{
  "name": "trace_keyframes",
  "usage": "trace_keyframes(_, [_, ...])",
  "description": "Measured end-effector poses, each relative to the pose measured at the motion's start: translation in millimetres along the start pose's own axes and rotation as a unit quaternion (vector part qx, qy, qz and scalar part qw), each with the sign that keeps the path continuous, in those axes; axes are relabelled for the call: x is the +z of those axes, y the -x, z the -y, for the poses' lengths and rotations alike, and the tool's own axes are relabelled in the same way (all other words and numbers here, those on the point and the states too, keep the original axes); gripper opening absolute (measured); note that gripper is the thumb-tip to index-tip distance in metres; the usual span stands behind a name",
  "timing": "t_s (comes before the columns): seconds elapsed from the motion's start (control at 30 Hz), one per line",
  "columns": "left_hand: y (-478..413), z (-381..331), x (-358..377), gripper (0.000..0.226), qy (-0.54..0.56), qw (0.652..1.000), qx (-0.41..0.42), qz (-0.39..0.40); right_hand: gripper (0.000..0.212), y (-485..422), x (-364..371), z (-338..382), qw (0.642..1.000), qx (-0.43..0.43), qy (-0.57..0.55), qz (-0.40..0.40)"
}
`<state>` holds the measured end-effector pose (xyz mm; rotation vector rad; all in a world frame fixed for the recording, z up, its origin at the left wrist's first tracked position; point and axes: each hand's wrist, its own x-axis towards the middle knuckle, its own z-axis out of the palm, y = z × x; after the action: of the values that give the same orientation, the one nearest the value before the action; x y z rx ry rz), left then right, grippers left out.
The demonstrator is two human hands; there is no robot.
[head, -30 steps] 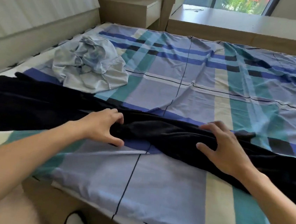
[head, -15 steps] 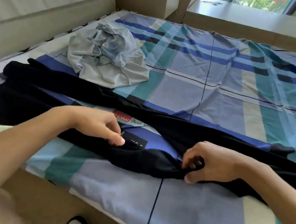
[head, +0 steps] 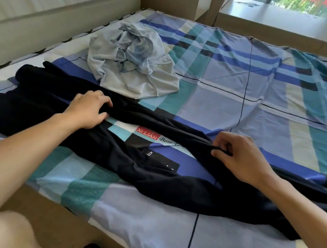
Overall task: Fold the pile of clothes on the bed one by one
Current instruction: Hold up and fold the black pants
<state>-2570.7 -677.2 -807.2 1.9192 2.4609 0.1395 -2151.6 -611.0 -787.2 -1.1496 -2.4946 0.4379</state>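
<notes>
Lying across the bed along its near edge: one black garment, long and limp, of matte knit-looking cloth, spread in two dark bands with a gap between them. The gap shows the checked sheet and its red printed label. The left hand grips the farther band towards the headboard side, fingers curled over the cloth and thumb against it. The right hand pinches a raised fold of the same band nearer the middle. The hands are well apart, each clamped on the fabric, probably to draw that band straight and flat before a first fold. Behind the left hand, nearer the bed's far headboard-side corner: one pale grey-blue garment, thin and slightly glossy, bunched in a soft crumpled mound, its near hem just beside or touching the black cloth. It looks unfolded and presumably waits its turn. Sheet: smooth cotton-like weave, blue, teal and cream blocks, lightly creased.
</notes>
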Motion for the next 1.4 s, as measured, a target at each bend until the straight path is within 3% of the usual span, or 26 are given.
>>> trace_keyframes(0.1, [-2, 9, 3, 0.021, 0.013, 0.999, -0.022, -0.048, 0.023, 7, -11, 5, 0.997, -0.039, -0.060, 0.009])
trace_keyframes(0.27, [-3, 28, 4, 0.039, 0.014, 0.997, -0.080, -0.011, 0.022, 24, -16, 13, 0.977, -0.083, -0.085, 0.178])
trace_keyframes(0.33, [-2, 34, 6, 0.031, 0.004, 0.996, -0.082, -0.019, 0.021, 27, -10, 13, 0.972, -0.079, -0.061, 0.212])
trace_keyframes(0.4, [-1, 37, 6, 0.021, 0.003, 0.995, -0.077, -0.057, 0.023, 26, -7, 12, 0.980, -0.076, -0.050, 0.177])
trace_keyframes(0.57, [-12, 43, -24, 0.021, 0.132, 0.968, -0.074, -0.201, 0.019, 6, -22, -1, 0.995, -0.019, -0.091, -0.027])
trace_keyframes(0.7, [-37, 36, -66, 0.024, 0.171, 0.953, 0.001, -0.251, 0.017, -15, -42, -16, 0.990, 0.013, -0.098, -0.103])
trace_keyframes(1.03, [-61, 57, -109, 0.013, 0.026, 0.986, 0.127, -0.101, 0.021, -18, -34, -35, 0.978, 0.057, -0.167, -0.114])
trace_keyframes(1.17, [-62, 65, -92, 0.023, 0.028, 0.990, 0.079, -0.114, 0.019, -17, -22, -44, 0.980, 0.064, -0.151, -0.116])
trace_keyframes(1.33, [-44, 81, -52, 0.050, -0.084, 0.996, -0.027, 0.018, 0.018, -14, -11, -49, 0.983, 0.082, -0.133, -0.101])
trace_keyframes(1.4, [-38, 85, -42, 0.041, -0.036, 0.997, -0.063, -0.007, 0.018, -14, -10, -50, 0.984, 0.085, -0.121, -0.102])
